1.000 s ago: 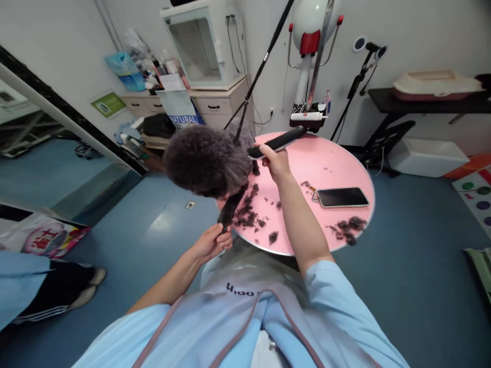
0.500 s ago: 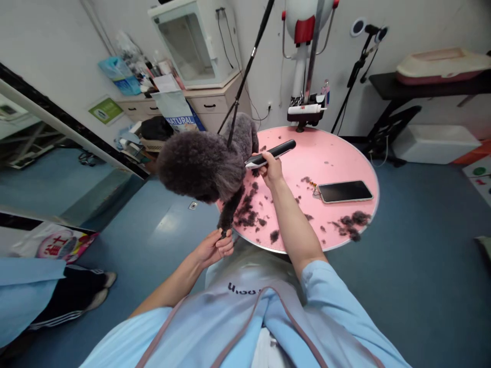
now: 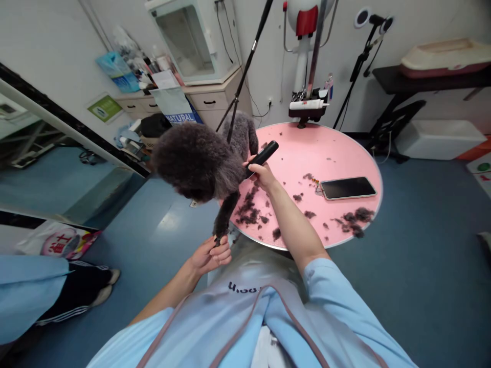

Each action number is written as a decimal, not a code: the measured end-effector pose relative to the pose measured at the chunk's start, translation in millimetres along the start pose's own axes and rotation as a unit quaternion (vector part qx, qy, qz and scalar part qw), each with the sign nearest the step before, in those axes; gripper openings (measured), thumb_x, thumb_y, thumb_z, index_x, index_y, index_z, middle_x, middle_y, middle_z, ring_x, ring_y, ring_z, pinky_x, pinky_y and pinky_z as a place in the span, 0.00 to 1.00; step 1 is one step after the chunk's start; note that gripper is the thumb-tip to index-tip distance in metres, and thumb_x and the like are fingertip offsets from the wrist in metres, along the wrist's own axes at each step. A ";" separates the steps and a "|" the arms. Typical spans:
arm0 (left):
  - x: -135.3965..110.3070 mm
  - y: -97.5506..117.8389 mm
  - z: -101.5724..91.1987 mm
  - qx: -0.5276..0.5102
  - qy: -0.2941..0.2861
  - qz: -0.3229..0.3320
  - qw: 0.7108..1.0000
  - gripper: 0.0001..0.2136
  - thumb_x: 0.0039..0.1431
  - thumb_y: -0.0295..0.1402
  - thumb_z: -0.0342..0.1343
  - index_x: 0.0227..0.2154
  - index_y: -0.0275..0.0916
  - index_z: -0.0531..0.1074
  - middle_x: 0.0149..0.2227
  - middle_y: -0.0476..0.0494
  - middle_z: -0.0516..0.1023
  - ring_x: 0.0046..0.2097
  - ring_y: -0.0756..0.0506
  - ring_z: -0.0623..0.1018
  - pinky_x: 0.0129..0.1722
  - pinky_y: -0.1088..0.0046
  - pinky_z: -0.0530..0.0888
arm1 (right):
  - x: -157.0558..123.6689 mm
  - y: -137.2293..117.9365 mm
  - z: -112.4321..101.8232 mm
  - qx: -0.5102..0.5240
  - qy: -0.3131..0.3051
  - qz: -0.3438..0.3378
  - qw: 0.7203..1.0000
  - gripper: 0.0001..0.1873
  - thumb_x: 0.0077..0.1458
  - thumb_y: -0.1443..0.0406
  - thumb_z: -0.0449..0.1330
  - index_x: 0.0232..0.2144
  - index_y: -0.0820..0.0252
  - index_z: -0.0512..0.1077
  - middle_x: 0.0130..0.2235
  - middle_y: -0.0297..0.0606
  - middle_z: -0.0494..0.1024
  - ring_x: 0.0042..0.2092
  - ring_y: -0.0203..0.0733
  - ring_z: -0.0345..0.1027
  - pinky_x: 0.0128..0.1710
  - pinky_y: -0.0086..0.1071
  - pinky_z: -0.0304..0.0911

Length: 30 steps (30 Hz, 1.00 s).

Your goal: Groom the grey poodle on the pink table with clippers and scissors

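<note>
A fluffy dark grey dog stands at the left side of a round pink grooming table, its head turned to the left. My left hand is closed around the paw of its outstretched front leg, beyond the table's edge. In my right hand is a black hair clipper, its front end against the dog's chest and shoulder fur. The clipper's blade is hidden by the fur and my fingers. Clumps of cut fur lie on the table below the dog.
A phone and more fur clumps lie on the table's right part. A black grooming arm slants above the dog. A stand with a tool holder rises behind the table. At the far left stands another person.
My right hand has moved slightly left, bringing the clipper's front end into the dog's fur and turning it. My left hand and the held paw have shifted slightly left and down.
</note>
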<state>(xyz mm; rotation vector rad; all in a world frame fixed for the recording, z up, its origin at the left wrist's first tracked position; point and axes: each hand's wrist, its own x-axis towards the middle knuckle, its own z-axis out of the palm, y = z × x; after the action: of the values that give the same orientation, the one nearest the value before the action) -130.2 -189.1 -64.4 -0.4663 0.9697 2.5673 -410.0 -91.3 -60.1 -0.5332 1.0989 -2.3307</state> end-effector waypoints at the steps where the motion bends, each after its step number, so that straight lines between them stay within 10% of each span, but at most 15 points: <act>1: -0.7 -0.7 -0.4 -0.006 -0.008 -0.001 1.000 0.14 0.52 0.36 0.67 0.25 0.36 0.66 0.16 0.61 0.40 0.19 0.56 0.44 0.22 0.79 0.59 | -2.8 5.0 0.3 0.010 -0.001 0.014 1.000 0.20 0.35 0.60 0.63 0.33 0.56 0.62 0.29 0.31 0.80 0.17 0.27 0.54 0.15 0.23 0.43; 18: -5.3 -7.1 5.6 -0.049 -0.068 0.014 0.996 0.15 0.52 0.34 0.66 0.25 0.37 0.62 0.16 0.61 0.41 0.19 0.55 0.43 0.22 0.79 0.59 | -43.0 39.2 21.5 0.297 0.161 0.157 0.928 0.11 0.53 0.60 0.60 0.26 0.60 0.65 0.17 0.26 0.71 0.12 0.20 0.43 0.10 0.17 0.41; 30: -6.6 1.4 0.8 -0.006 -0.040 0.042 0.998 0.18 0.53 0.35 0.66 0.24 0.37 0.59 0.17 0.60 0.40 0.19 0.56 0.47 0.23 0.79 0.58 | -61.6 43.7 39.1 0.254 0.111 0.199 0.940 0.13 0.52 0.59 0.62 0.24 0.61 0.66 0.17 0.27 0.70 0.13 0.21 0.43 0.10 0.19 0.40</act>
<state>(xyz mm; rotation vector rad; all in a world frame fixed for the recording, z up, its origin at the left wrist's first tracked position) -125.1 -191.0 -60.2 -0.3293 0.9664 2.6449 -327.8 -102.0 -79.5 0.1392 0.5767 -2.2131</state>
